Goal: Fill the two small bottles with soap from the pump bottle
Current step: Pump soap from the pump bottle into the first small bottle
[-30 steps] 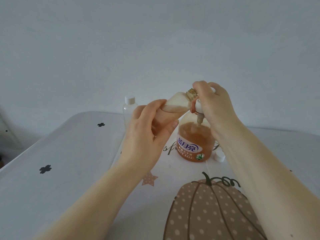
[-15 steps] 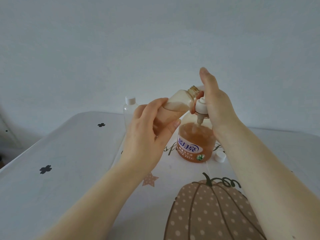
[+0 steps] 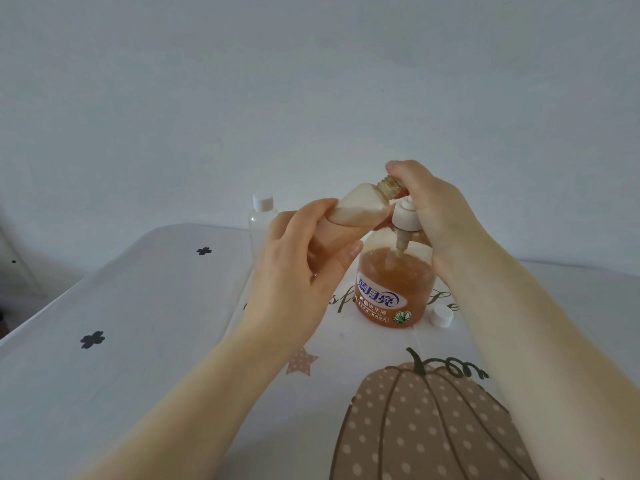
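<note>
A left hand point(image 3: 298, 258) gripped a tilted small bottle point(image 3: 360, 206), its open neck at the pump bottle point(image 3: 394, 289)'s spout. The right hand point(image 3: 433, 209) curled over the pump head. A second capped bottle point(image 3: 261, 220) stood far left; a loose cap point(image 3: 440, 316) lay right.

Plain pale grey wall point(image 3: 311, 98) behind. Table point(image 3: 104, 306) under white cloth with black clover marks; pumpkin-print mat point(image 3: 433, 427) on top. Soft, even light. Dark floor strip far left.
</note>
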